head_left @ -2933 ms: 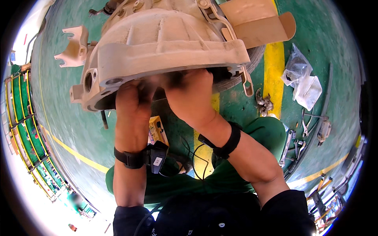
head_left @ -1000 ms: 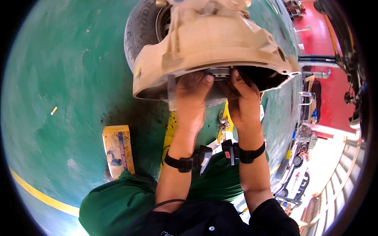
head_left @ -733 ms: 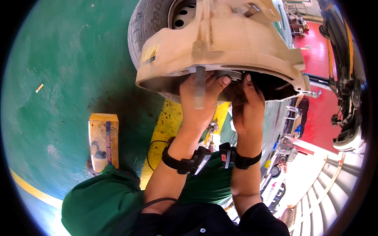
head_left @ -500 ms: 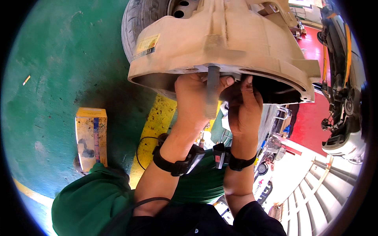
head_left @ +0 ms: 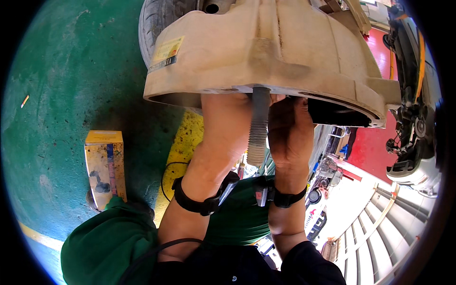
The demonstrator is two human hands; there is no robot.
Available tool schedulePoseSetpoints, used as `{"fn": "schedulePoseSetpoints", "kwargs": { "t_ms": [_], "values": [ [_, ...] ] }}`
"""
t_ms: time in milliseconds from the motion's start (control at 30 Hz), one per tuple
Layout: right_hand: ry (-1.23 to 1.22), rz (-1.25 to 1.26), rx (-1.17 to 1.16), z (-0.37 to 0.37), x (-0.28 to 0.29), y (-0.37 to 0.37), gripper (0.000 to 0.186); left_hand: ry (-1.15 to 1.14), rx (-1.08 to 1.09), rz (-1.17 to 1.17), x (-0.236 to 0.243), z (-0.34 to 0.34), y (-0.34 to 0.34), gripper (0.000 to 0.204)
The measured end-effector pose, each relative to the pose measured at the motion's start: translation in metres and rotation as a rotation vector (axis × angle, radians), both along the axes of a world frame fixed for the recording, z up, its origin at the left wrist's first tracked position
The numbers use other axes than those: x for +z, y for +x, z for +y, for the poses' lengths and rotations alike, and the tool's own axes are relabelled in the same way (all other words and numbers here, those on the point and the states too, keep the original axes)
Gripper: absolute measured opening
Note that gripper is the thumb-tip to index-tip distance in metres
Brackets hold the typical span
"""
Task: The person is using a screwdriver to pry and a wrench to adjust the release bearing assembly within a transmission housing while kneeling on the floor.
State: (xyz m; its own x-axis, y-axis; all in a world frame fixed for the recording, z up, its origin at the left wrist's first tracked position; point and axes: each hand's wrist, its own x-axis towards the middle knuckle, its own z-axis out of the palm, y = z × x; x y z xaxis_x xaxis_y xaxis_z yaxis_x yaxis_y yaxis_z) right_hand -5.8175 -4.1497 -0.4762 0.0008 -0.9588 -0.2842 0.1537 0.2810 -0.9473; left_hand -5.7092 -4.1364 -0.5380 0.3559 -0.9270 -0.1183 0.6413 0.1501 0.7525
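Observation:
A large beige cast-metal bell-shaped housing (head_left: pixel 228 52) fills the top, its dark opening facing me. From its lower rim a long dark threaded bolt (head_left: pixel 257 137) hangs down in front of my hands. My left hand (head_left: pixel 223 118) reaches up inside the opening, left of the bolt. Its fingers curl in behind the bolt and rim; only a fingertip shows past the bolt, and whatever it grips is hidden. My right hand (head_left: pixel 290 137) is inside the opening too, right of the bolt, thumb up and fingers bent into shadow. What lies between its fingers I cannot make out.
Behind the housing stands a tyre (head_left: pixel 164 28). A stained yellow box (head_left: pixel 105 168) sits on the green floor at left, beside my green-clothed knee (head_left: pixel 109 237). A yellow floor stripe (head_left: pixel 180 142) runs under the housing. Vehicle parts (head_left: pixel 413 118) stand at far right.
Both hands have gone slightly deeper behind the rim, hiding the left fingers and the dark piece near them. The housing and bolt appear lower and larger in view.

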Motion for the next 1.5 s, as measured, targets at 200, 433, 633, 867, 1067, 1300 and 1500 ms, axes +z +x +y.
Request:
{"fn": "schedulePoseSetpoints", "kwargs": {
  "t_ms": [200, 433, 633, 867, 1067, 1300, 1500],
  "values": [
    [-0.103, 0.292, -0.027, 0.006, 0.003, 0.001, 0.035, 0.141, -0.061, -0.132, 0.011, 0.000, 0.009, 0.017],
    [-0.152, 0.432, 0.017, -0.001, -0.001, -0.006, 0.032, 0.023, 0.034, 0.018, 0.005, -0.003, 0.002, 0.019],
    [-0.125, 0.107, -0.033, -0.001, -0.003, 0.000, 0.032, 0.017, 0.044, -0.071, 0.003, -0.003, 0.001, 0.020],
    [-0.116, 0.181, -0.011, -0.005, -0.004, -0.003, 0.039, 0.079, 0.008, -0.131, 0.020, 0.003, 0.003, 0.024],
    [-0.123, 0.082, -0.048, -0.007, -0.002, -0.002, 0.031, 0.086, 0.057, 0.067, 0.027, 0.005, -0.016, 0.040],
    [-0.098, 0.123, -0.088, -0.005, 0.001, -0.003, 0.031, 0.126, 0.076, 0.079, 0.054, 0.002, -0.028, 0.051],
    [-0.341, 0.394, 0.002, -0.005, 0.002, -0.006, 0.028, 0.254, 0.179, -0.072, 0.058, -0.002, -0.038, 0.050]
  ]
}}
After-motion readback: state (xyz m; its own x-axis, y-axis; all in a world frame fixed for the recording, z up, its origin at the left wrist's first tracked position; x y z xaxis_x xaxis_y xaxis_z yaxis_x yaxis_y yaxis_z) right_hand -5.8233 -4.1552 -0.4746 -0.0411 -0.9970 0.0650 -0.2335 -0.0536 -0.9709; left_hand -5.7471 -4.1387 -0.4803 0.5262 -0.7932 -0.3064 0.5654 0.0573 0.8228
